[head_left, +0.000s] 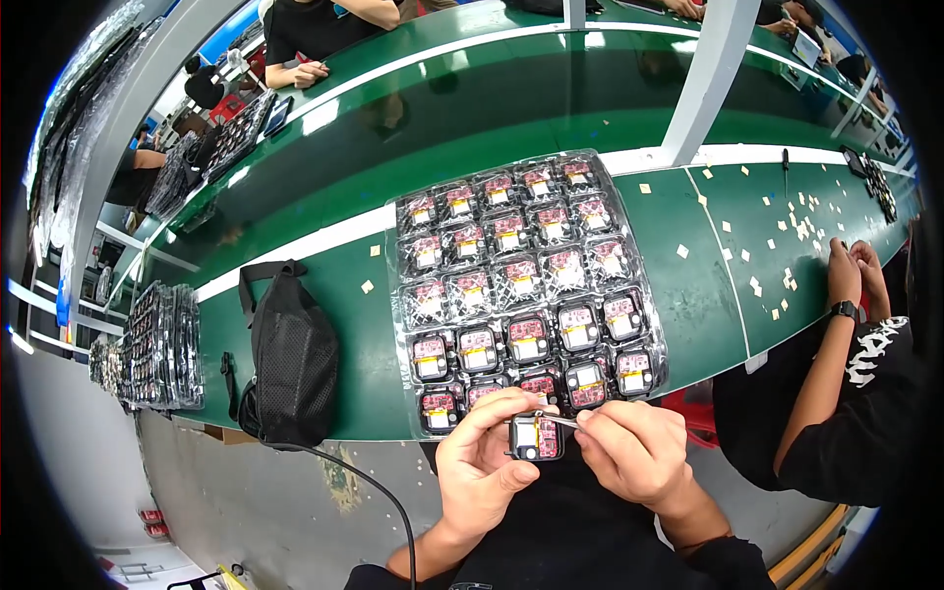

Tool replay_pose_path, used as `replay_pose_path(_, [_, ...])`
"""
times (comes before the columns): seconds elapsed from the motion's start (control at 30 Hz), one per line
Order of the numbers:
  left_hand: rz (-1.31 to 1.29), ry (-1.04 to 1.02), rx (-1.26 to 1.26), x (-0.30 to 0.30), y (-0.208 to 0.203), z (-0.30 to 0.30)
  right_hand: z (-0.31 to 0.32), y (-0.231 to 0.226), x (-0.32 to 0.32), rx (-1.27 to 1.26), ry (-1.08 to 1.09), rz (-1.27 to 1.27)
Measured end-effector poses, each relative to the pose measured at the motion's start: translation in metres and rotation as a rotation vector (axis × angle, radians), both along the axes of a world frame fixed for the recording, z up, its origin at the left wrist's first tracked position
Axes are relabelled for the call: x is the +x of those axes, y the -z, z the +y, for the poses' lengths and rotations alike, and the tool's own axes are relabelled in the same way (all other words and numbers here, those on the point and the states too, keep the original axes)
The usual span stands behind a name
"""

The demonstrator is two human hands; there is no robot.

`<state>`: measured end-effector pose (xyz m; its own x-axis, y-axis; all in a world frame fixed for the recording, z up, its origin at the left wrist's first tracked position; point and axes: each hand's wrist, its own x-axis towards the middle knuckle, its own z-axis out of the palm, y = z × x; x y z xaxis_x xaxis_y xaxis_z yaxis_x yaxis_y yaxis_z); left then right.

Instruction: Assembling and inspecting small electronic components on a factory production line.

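Note:
My left hand (478,480) is closed round a small black square device housing (537,441), held up just off the table's near edge. Inside the housing show a red circuit board, a white block and a strip of yellow tape. Pinched in my right hand (639,457) is a thin pair of metal tweezers (560,420), whose tip reaches the housing's upper edge. Whether the tip touches a part there is too small to tell. Just beyond both hands lies a clear plastic tray (401,329) with rows of similar housings in its pockets.
A black bag (293,359) lies on the green table (369,418) to the left, and a black cable (379,484) runs below it. Stacked trays (162,344) stand far left. At right sits a co-worker (826,393) near scattered pale squares (801,231). A white post (703,88) rises behind the tray.

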<state>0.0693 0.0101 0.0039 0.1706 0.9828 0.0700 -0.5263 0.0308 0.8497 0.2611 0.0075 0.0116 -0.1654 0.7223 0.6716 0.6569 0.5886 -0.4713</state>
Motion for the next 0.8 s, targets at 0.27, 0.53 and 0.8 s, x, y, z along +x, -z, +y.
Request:
replay_pose_path(0.27, [-0.025, 0.023, -0.023, 0.0004, 0.0014, -0.0023, 0.0018, -0.0025, 0.0001, 0.099, -0.002, -0.110])
replay_pose_path(0.53, [-0.012, 0.028, -0.036, -0.0016, 0.0031, -0.0019, 0.0025, -0.0018, -0.0003, 0.039, -0.024, -0.089])
replay_pose_path(0.8, [0.003, 0.032, 0.007, -0.0031, 0.0041, 0.0000, 0.0061, 0.0018, 0.0012, -0.128, -0.118, 0.116])
